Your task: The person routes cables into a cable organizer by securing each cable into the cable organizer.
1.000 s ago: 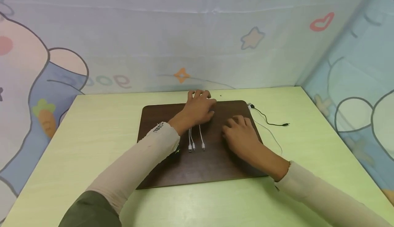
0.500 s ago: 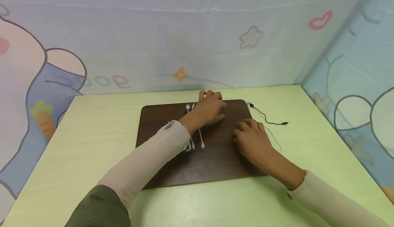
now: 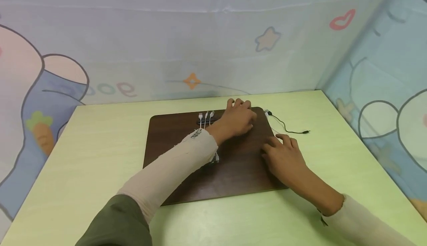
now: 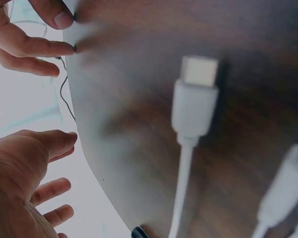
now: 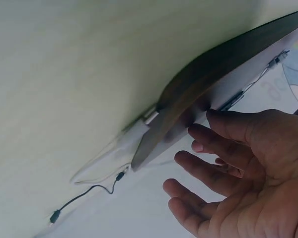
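Note:
My left hand (image 3: 238, 118) is over the far right part of a dark brown board (image 3: 240, 179), fingers loosely bent and nothing in them. My right hand (image 3: 283, 157) is at the board's right edge; in the right wrist view its fingertips (image 5: 193, 131) are close to the board's surface, fingers spread and relaxed. White charging cables lie side by side on the board, their far plugs (image 3: 201, 116) by a thin black strip (image 3: 199, 122). My left sleeve hides their middles. One white plug (image 4: 193, 106) shows large in the left wrist view.
Past the board's far right corner lies a short black cable (image 3: 283, 125) beside a white plug (image 3: 266, 113); a white cord (image 5: 89, 176) runs under the board there. The pale table (image 3: 100, 142) ends at a cartoon-printed curtain (image 3: 166, 53).
My left hand has moved right across the far part of the board, uncovering the far plugs and black strip. My right hand has shifted right and nearer to me.

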A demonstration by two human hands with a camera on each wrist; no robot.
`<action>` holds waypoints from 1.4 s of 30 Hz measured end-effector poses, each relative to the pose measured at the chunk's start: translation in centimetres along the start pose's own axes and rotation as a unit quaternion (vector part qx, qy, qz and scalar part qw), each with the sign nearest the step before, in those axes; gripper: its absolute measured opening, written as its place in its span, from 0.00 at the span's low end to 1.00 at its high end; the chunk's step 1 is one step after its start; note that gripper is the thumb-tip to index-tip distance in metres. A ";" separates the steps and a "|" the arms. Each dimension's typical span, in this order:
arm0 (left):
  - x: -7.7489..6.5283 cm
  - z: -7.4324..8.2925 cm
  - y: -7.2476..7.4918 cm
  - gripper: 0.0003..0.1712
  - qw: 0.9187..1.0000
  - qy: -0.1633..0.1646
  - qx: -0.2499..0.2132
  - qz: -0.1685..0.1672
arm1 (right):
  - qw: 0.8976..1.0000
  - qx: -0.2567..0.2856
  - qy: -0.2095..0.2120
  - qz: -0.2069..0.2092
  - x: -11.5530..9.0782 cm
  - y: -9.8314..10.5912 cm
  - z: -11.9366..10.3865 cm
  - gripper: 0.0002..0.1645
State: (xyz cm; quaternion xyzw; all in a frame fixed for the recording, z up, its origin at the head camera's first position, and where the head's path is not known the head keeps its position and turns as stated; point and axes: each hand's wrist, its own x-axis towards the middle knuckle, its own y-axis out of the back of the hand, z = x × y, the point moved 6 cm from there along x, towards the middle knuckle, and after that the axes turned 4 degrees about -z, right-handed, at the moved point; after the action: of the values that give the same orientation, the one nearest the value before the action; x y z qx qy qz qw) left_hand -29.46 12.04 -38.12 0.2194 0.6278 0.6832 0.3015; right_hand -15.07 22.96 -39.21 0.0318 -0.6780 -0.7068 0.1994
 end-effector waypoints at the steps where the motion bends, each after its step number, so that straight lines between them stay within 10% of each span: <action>1: 0.0 0.1 0.0 0.17 1.000 0.000 0.005 -0.001 | 1.000 0.001 -0.001 0.001 -0.2 0.0 0.1 0.07; 24: 2.2 2.4 -1.1 0.16 0.997 -0.022 0.078 -0.006 | 0.999 -0.006 -0.036 -0.004 -3.4 0.1 1.5 0.12; 42: 4.0 3.8 -1.9 0.15 1.000 -0.016 0.011 -0.024 | 0.993 0.020 -0.108 -0.033 -4.6 -0.1 4.9 0.07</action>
State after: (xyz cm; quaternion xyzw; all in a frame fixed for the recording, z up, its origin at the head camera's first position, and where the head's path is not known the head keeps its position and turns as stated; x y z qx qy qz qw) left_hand -29.52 17.62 -39.91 0.2181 0.6355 0.6655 0.3252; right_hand -12.39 29.07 -40.01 -0.0186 -0.7082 -0.6986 0.1007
